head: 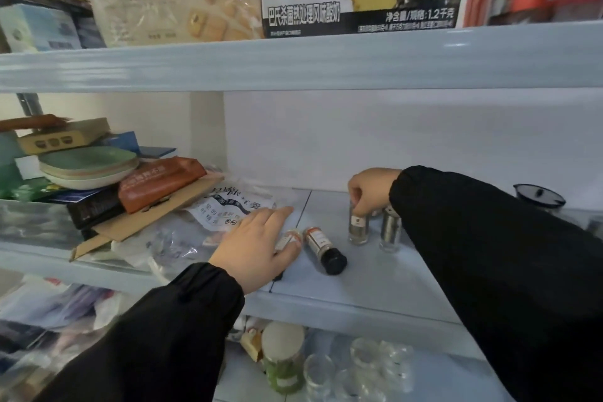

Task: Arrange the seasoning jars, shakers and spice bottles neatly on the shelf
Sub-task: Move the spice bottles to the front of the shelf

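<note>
- Landmark: the pale blue middle shelf; all positions are relative to it.
- Right hand, black sleeve, at the rear centre of the shelf. Fingers curled down, pinching the top of an upright glass shaker with a small label. Shaker base rests on the shelf.
- Second upright shaker stands just right of the first, close beside it; contact between them unclear. Its top is partly hidden by the right wrist.
- Left hand, black sleeve, on the shelf left of centre. Palm down, fingers loosely spread over a lying spice bottle. Most of that bottle is covered; whether the hand actually clamps it, cannot tell.
- Second lying spice bottle, orange-trimmed label, black cap pointing to the shelf's front edge, just right of the left hand and apart from the upright shakers.
- Left end of the shelf: printed plastic bag, cardboard sheet, orange packet, stacked plates.
- Below the shelf: green jar, clear glasses.
</note>
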Tool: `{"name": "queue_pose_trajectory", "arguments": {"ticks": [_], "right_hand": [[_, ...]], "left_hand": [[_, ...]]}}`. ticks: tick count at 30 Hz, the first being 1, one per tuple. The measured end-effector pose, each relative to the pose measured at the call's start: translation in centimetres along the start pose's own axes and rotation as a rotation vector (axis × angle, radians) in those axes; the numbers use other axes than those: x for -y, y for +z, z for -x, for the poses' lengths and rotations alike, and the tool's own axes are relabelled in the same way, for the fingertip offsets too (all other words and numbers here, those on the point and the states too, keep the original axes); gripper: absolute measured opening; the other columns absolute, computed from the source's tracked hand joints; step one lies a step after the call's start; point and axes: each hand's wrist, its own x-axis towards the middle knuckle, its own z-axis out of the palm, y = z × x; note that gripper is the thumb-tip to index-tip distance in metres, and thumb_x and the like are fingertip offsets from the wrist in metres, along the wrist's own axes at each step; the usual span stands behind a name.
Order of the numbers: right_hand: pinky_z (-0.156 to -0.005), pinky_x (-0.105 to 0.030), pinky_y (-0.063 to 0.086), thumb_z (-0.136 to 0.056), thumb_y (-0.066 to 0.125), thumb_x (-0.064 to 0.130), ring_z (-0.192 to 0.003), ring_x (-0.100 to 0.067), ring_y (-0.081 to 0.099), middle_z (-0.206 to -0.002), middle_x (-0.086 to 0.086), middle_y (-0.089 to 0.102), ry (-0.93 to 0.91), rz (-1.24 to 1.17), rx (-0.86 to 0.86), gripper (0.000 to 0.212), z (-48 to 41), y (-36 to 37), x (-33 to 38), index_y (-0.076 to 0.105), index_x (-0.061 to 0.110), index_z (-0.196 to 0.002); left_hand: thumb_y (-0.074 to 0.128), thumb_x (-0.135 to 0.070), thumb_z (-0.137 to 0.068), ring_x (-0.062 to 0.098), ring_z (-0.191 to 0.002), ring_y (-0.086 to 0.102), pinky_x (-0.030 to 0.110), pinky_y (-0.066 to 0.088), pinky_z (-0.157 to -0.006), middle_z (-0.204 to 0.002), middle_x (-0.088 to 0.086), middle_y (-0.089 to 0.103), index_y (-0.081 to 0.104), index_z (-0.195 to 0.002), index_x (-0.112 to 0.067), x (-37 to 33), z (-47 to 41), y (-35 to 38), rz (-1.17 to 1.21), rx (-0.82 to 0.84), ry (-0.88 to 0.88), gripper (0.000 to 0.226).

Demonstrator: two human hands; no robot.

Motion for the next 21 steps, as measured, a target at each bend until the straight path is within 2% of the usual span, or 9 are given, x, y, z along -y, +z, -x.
{"name": "queue_pose_trajectory", "arguments": {"ticks": [4,11,15,21], "right_hand": [[-0.082,-0.035,0.054,-0.076,0.073,0.033,-0.086,-0.013,0.061,-0.096,0.007,0.066,-0.032,-0.064,0.004,0.02,1.1,-0.1,-0.5,0.067,0.026,-0.093],[-0.077,-0.031,0.052,-0.08,0.072,0.034,-0.085,-0.013,0.062,-0.095,0.008,0.066,-0.049,-0.098,-0.066,0.017,2.0,0.1,0.0,0.07,0.025,-0.093],[-0.069,-0.027,0.044,-0.082,0.07,0.036,-0.084,-0.014,0.059,-0.097,0.007,0.066,-0.038,-0.068,-0.117,0.018,2.0,0.6,0.4,0.069,0.024,-0.095],[-0.076,-0.032,0.05,-0.081,0.069,0.038,-0.09,-0.016,0.06,-0.097,0.007,0.064,-0.024,-0.1,-0.134,0.019,2.2,1.2,0.2,0.068,0.026,-0.095]], "left_hand": [[0.042,-0.056,-0.093,0.019,-0.136,0.034,0.039,0.032,-0.11,-0.143,0.0,0.045,0.03,-0.148,-0.024,-0.7,-0.3,0.6,-0.009,-0.007,0.015,0.064],[0.045,-0.053,-0.093,0.018,-0.134,0.033,0.04,0.031,-0.109,-0.141,-0.001,0.046,0.032,-0.147,-0.024,-1.2,0.1,1.0,0.002,0.0,0.027,0.063],[0.044,-0.052,-0.094,0.017,-0.135,0.033,0.039,0.03,-0.11,-0.143,-0.001,0.045,0.031,-0.148,-0.023,-1.4,0.5,0.8,-0.008,0.004,0.024,0.063],[0.041,-0.056,-0.094,0.019,-0.139,0.03,0.038,0.027,-0.113,-0.147,0.0,0.041,0.027,-0.15,-0.023,-1.3,1.2,0.2,-0.006,0.03,-0.013,0.067]]}}
